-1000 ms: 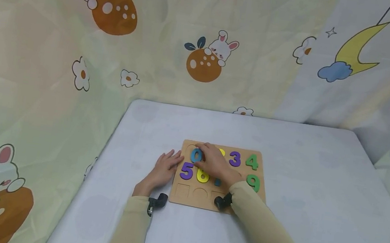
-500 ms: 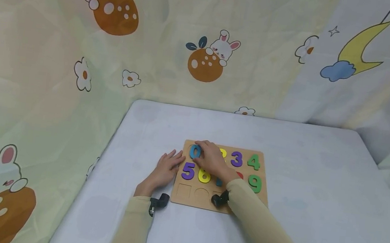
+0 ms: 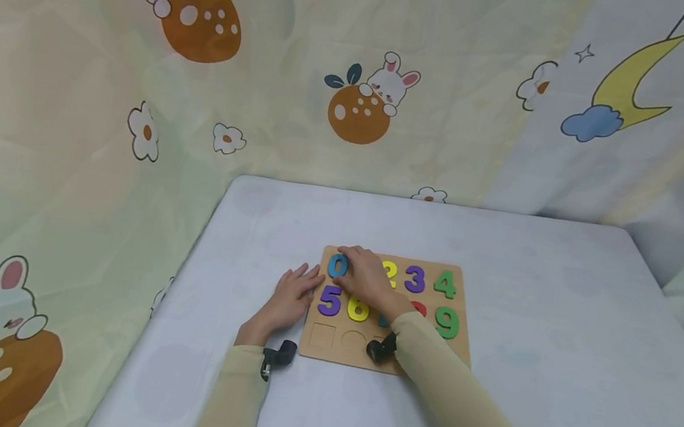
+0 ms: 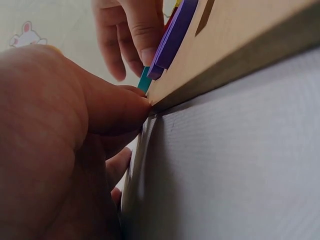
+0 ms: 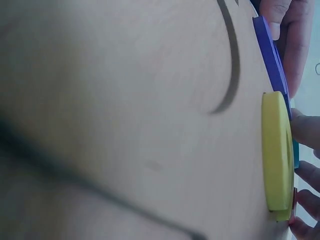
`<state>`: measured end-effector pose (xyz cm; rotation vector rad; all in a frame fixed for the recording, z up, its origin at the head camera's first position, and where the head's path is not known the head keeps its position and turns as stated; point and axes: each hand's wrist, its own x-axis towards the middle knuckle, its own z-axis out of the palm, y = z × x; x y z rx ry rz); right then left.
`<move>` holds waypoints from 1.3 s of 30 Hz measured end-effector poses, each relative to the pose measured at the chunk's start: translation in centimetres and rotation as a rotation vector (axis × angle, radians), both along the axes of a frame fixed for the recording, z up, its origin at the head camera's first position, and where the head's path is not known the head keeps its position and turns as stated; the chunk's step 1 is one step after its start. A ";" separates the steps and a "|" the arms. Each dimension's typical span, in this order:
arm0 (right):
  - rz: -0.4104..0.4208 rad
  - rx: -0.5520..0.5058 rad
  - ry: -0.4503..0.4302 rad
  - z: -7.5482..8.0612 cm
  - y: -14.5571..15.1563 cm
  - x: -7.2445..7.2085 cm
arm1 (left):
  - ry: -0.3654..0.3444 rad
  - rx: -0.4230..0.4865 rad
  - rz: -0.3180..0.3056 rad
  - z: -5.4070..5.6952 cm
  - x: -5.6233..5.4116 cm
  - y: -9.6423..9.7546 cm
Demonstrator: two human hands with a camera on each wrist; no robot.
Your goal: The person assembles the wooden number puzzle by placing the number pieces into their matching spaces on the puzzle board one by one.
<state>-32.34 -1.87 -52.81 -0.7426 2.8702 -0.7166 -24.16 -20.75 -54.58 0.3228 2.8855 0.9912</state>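
My right hand (image 3: 370,280) pinches a blue number 0 (image 3: 331,265) between thumb and index finger at the far left corner of a wooden number puzzle board (image 3: 330,353). The 0 appears at or over its recess; whether it sits flush cannot be told. My left hand (image 3: 284,305) lies with extended fingers against the board's left edge, and in the left wrist view its thumb (image 4: 117,107) touches that edge. Just nearer than the 0 are a purple 5 (image 3: 335,304) and a yellow 6 (image 5: 276,150). The right hand and wrist hide part of the board.
A yellow 2 (image 3: 391,272), purple 3 (image 3: 415,279), green 4 (image 3: 446,284) and green 9 (image 3: 447,323) sit on the board. Shape outlines run along its near row. The table (image 3: 537,304) is white-covered, with a printed cloth (image 3: 278,104) behind.
My right hand has moved slightly left and away from me, carrying the blue 0 toward the board's far left corner. My left hand has stayed at the board's edge.
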 end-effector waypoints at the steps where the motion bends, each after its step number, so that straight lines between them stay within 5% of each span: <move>1: 0.003 -0.004 0.000 0.0 0.1 0.1 | -0.002 0.000 0.002 0.0 0.0 0.0; 15: 0.034 -0.139 0.001 0.2 0.5 0.4 | 0.003 0.002 0.049 0.0 0.1 -1.3; 21: 0.016 -0.081 -0.040 0.2 -0.2 0.5 | -0.019 0.018 0.043 -0.5 0.4 -1.1; 30: -0.025 -0.067 0.016 -0.1 -0.2 0.4 | 0.007 0.007 0.024 -0.1 0.1 -0.5; 39: 0.033 -0.091 -0.012 -0.3 0.4 0.5 | -0.006 0.014 0.033 -0.6 0.2 -0.8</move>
